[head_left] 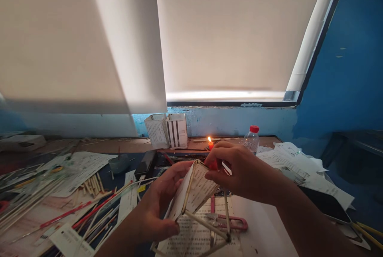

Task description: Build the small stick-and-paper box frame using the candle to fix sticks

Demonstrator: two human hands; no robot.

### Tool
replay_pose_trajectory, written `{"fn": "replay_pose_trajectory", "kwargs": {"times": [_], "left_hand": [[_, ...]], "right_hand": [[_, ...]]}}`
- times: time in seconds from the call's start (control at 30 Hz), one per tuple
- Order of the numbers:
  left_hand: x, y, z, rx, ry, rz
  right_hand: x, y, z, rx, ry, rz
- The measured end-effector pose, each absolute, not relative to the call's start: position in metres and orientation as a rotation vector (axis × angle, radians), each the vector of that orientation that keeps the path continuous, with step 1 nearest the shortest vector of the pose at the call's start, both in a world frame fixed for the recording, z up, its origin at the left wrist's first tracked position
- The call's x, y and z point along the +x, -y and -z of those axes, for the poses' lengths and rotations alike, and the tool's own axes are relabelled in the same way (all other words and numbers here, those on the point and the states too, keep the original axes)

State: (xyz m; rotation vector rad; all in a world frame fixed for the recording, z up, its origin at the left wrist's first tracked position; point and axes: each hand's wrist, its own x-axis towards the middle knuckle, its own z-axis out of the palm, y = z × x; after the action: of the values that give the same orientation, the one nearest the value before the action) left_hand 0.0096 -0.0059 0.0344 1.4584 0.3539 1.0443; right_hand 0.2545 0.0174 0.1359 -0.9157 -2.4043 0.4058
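My left hand (158,205) grips the lower left side of a small box-like model (196,191) made of printed paper panels and thin paper sticks. My right hand (239,171) pinches the model's top corner with thumb and fingers. Both hands hold it above the desk, in front of me. Loose stick legs of the model reach down toward a printed sheet (194,233). Directly behind my right hand burns a red candle (210,144) with a small flame.
Two finished paper boxes (166,130) stand by the wall. A red-capped plastic bottle (251,139) is right of the candle. Rolled paper sticks (89,205) and printed sheets litter the left; red-handled scissors (231,222) lie under the model. Papers (302,165) pile at right.
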Motion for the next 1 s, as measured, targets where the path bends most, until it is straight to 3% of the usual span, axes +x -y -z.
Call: {"fn": "replay_pose_trajectory", "kwargs": {"times": [1.0], "left_hand": [[0.0075, 0.0043, -0.0316, 1.478, -0.365, -1.022]], "right_hand": [[0.2528, -0.017, -0.1333, -0.904, 2.32, -0.434]]}}
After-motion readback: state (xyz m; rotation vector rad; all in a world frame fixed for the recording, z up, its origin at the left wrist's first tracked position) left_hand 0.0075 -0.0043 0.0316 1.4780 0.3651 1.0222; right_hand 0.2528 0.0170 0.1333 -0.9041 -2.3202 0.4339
